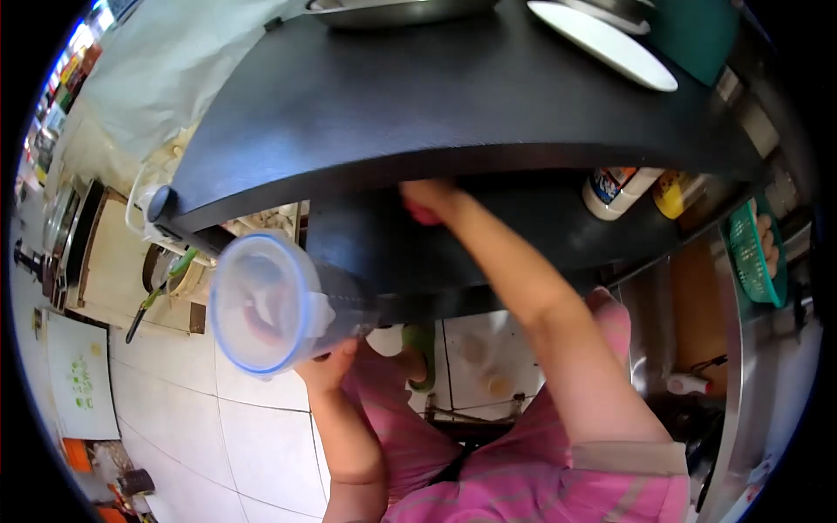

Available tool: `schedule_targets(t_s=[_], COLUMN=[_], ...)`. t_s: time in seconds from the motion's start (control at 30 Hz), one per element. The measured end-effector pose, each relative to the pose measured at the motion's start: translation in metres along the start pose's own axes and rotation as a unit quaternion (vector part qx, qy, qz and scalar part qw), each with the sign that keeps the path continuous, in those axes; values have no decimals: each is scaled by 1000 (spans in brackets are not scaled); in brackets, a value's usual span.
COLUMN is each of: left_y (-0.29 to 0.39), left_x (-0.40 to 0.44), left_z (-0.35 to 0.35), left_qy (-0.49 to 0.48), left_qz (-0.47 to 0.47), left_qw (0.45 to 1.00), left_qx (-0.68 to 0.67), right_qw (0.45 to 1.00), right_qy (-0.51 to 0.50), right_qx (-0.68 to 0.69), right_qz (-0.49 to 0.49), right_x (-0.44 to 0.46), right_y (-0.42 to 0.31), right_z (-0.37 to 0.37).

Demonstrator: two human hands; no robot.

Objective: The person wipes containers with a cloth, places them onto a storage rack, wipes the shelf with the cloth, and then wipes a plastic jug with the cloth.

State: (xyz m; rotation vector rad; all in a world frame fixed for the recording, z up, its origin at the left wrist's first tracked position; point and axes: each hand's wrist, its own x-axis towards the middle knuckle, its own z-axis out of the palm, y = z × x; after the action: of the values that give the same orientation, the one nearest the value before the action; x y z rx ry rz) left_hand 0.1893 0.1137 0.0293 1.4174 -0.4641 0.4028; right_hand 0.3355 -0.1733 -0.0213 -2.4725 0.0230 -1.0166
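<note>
My left hand (pixel 327 368) is wrapped round the lower side of a clear plastic container (pixel 336 296) with a blue-rimmed lid (pixel 261 303). The container is tilted, its lid turned to the left, and something reddish shows faintly through it. My right hand (pixel 427 199) reaches beneath the black tabletop (pixel 436 96), over the dark lower shelf (pixel 514 231). A red or pink thing shows at its fingers; blur and the table edge hide what it is.
A white-capped bottle (pixel 617 187) and a yellow container (pixel 676 193) stand on the lower shelf at the right. Above are a white plate (pixel 603 44) and a metal pan (pixel 401 10). A green basket (pixel 757 253) is at far right.
</note>
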Motion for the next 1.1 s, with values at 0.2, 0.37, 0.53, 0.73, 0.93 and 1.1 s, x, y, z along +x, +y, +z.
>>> schedule_targets(t_s=[0.2, 0.37, 0.53, 0.73, 0.93, 1.1], left_y=[23, 11, 3, 6, -3, -22], left_x=[11, 2, -2, 1, 6, 24], left_z=[41, 51, 49, 78, 144, 216], left_qy=[16, -3, -36, -3, -72, -136], left_qz=[-34, 11, 24, -12, -50, -45], left_qw=[998, 998, 998, 998, 994, 990], left_qx=[-55, -65, -40, -54, -62, 1], right_qw=[985, 976, 970, 955, 995, 999], right_qy=[-162, -192, -100, 24, -28, -23], right_qx=[-2, 95, -215, -229, 88, -12], right_qz=[-54, -29, 56, 187, -33, 22], right_x=[-37, -105, -149, -176, -164, -166], right_y=[-123, -80, 11, 35, -17, 33], right_z=[42, -57, -211, -240, -192, -251])
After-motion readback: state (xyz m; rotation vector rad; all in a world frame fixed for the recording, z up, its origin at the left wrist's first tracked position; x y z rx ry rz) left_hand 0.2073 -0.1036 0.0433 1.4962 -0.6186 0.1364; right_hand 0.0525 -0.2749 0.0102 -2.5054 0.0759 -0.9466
